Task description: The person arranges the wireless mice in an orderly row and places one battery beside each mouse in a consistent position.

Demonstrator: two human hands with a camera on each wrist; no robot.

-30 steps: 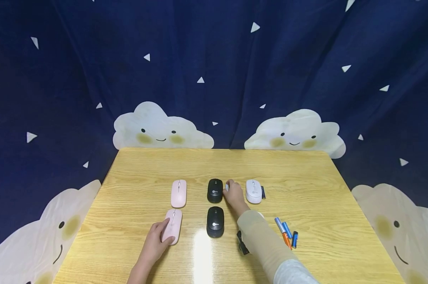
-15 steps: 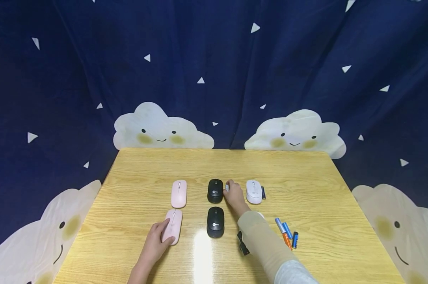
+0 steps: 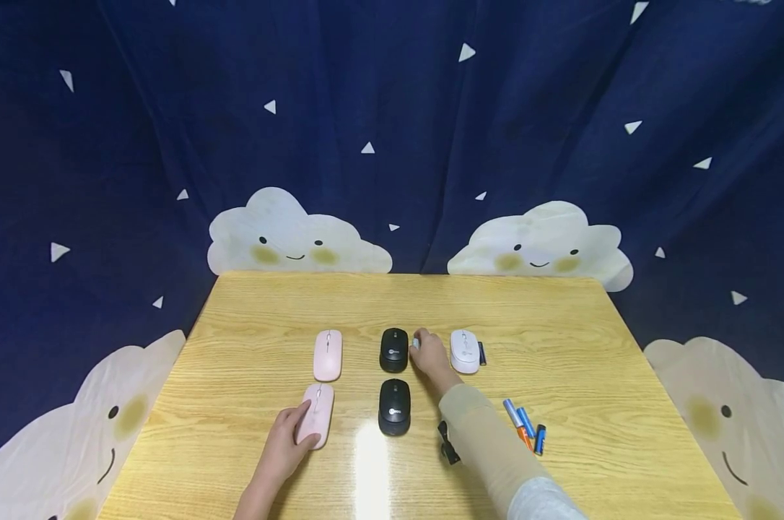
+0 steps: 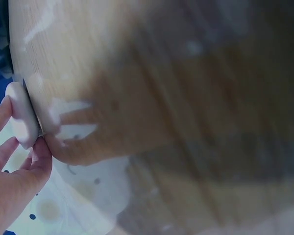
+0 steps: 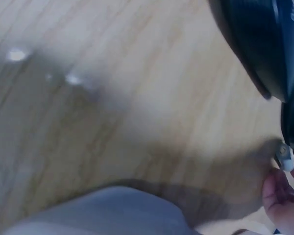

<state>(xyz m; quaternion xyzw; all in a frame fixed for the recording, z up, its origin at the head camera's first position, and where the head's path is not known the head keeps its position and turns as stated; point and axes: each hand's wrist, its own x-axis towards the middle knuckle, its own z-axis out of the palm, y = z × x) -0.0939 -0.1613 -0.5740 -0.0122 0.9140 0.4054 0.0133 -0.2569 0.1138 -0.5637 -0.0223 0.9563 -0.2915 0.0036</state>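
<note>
My left hand (image 3: 281, 442) grips the near pink computer mouse (image 3: 315, 417), thumb on its right side and fingers on its left, as the left wrist view also shows. Straight beyond it lies a second pink mouse (image 3: 328, 356). To the right, my right hand (image 3: 431, 357) pinches a small pale battery (image 5: 284, 157) between thumb and fingers, close beside the far black mouse (image 3: 394, 350). The near black mouse (image 3: 395, 407) sits just in front of that one. Right of my right hand are a white mouse (image 3: 465, 352) and a dark battery (image 3: 482, 353) along its side.
Several loose batteries (image 3: 525, 422), blue, white and orange, lie right of my right sleeve (image 3: 483, 433). A black strap piece (image 3: 449, 443) shows at the forearm. The wooden table (image 3: 268, 303) ends at a dark blue curtain (image 3: 405, 108) with cloud prints.
Both hands keep their places and holds. My right forearm has shifted slightly to the right, covering the pale edge that showed beside the sleeve and a bit more of the orange battery.
</note>
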